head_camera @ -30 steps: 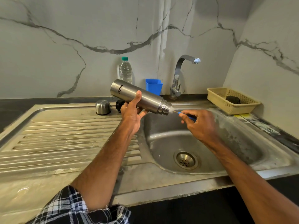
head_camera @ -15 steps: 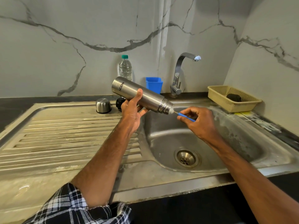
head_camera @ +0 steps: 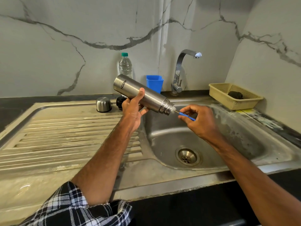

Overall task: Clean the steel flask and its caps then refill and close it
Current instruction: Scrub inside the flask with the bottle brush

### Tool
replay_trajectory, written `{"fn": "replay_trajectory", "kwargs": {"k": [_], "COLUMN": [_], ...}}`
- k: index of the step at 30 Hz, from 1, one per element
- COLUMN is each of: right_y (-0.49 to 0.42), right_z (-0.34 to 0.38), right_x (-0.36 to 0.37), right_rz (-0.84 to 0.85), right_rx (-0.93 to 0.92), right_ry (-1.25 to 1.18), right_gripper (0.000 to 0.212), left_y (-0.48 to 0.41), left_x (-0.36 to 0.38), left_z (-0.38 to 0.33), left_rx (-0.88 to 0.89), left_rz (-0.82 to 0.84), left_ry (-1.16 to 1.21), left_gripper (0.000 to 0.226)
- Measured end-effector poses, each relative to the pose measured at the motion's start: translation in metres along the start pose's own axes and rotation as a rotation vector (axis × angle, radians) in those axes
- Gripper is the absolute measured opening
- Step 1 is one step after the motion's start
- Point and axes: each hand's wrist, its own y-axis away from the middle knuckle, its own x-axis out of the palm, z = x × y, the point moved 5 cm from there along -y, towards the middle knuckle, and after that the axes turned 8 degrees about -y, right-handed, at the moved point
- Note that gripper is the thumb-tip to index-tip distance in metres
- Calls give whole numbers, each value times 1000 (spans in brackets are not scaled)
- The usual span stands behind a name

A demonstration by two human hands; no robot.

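Flask (head_camera: pixel 143 95) held tilted above sink (head_camera: pixel 162 141), mouth lowered toward right, body gripped by left hand (head_camera: pixel 132 110), fingers and thumb wrapped round. Blue brush (head_camera: pixel 187 116) pinched by right hand (head_camera: pixel 198 119); white bristles seated in flask mouth. Steel cap (head_camera: pixel 103 104) and black cap (head_camera: pixel 120 101) set on drainboard (head_camera: pixel 65 136).

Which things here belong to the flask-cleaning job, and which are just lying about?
In use: steel flask, held by the left hand; blue-handled brush, pinched by the right hand at the flask's mouth; steel cap and black cap on the drainboard.
Lying about: blue cup; yellow basket holding a dark pad; water bottle and tap, possibly for the refill.
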Motion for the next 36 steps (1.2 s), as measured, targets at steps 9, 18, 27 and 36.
{"fn": "replay_trajectory", "kwargs": {"k": [9,18,27,36], "right_y": [2,-2,1,2], "right_z": [-5,0,-4,-7], "right_x": [11,3,9,15], "right_rz": [167,-42,98,174], "right_rx": [153,26,183,189], "right_ry": [52,-1,-99,-29], "right_gripper": [28,6,15,31], "left_y": [0,-3,-3,-2], "left_x": [2,-3,-2,-3], "left_z": [0,1,0,1], "left_rx": [15,12,14,10], "left_rz": [14,-9,6,10], "left_ry": [-9,20,-6,-32], "left_gripper": [54,57,56,54]}}
